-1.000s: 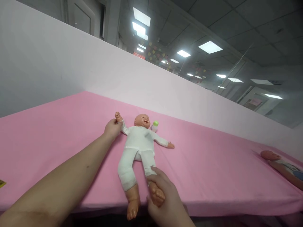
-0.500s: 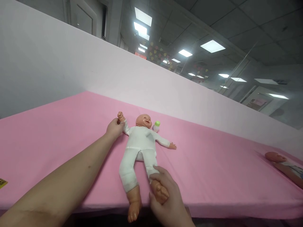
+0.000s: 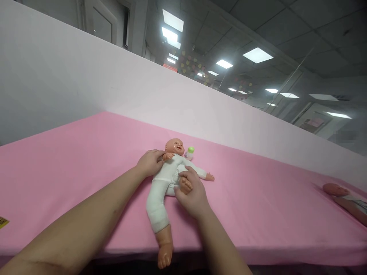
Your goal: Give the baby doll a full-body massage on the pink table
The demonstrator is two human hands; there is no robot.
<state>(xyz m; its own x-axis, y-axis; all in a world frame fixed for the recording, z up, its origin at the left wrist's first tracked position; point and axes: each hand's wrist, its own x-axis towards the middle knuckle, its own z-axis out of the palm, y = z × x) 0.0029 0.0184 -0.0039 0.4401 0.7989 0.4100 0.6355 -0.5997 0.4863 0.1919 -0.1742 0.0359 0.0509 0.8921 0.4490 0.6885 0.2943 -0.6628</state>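
A baby doll [image 3: 165,170] in a white suit lies on its back on a pink-covered table [image 3: 252,202]. My left hand [image 3: 150,163] is closed around the doll's arm at the left, whose small hand [image 3: 168,156] rests on the upper chest. With my right hand [image 3: 192,193] I grip the doll's leg at the right by the foot [image 3: 185,185], bent up over the belly. The other leg [image 3: 158,210] stretches toward the front edge, its bare foot over the rim. Beside the doll's head stands a small bottle with a green cap [image 3: 189,152].
A second doll [image 3: 345,196] lies at the far right of the table. A yellow label [image 3: 3,222] shows at the left edge. Behind the table runs a white low wall [image 3: 160,99] with glass above it.
My left hand has brought the doll's arm inward from out at the side to its chest. My right hand has pushed the held leg up, bending it toward the belly.
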